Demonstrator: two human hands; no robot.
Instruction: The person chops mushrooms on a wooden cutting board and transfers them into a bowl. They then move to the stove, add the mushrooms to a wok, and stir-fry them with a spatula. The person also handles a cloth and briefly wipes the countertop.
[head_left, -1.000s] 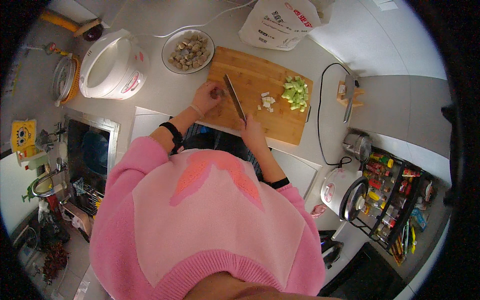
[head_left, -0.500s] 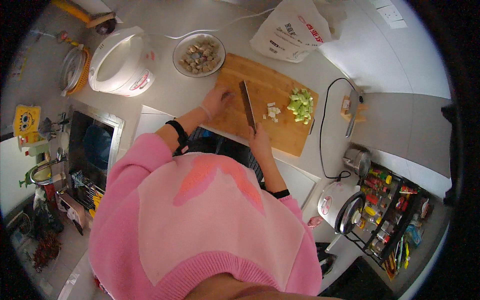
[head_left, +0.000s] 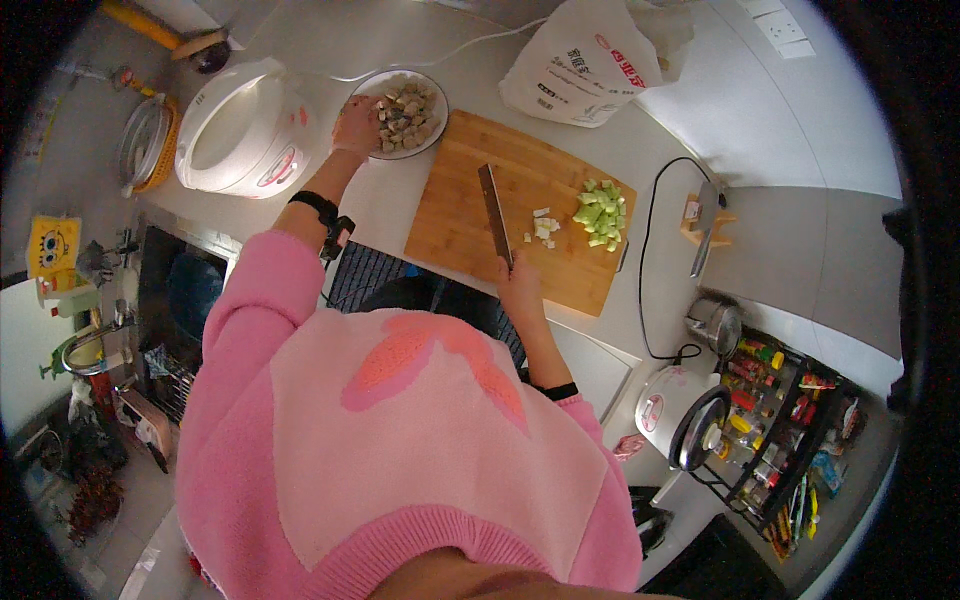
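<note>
White bowl (head_left: 428, 147) of brown pieces (head_left: 406, 112), 11 o'clock, now has the left hand (head_left: 357, 127) at its rim, moved off the board (head_left: 448, 195); its grip is indeterminable. Right hand (head_left: 520, 284) grips the knife (head_left: 495, 215) at 12 o'clock; cutting appears paused.

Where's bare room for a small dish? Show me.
The cutting board is bare left of the knife. The counter shows bare between the bowl, the board and the left forearm; another strip lies between the board's right edge and the black cable. Crowded: the left hand at the bowl beside the white pot, and the board's right end, with green pieces.
</note>
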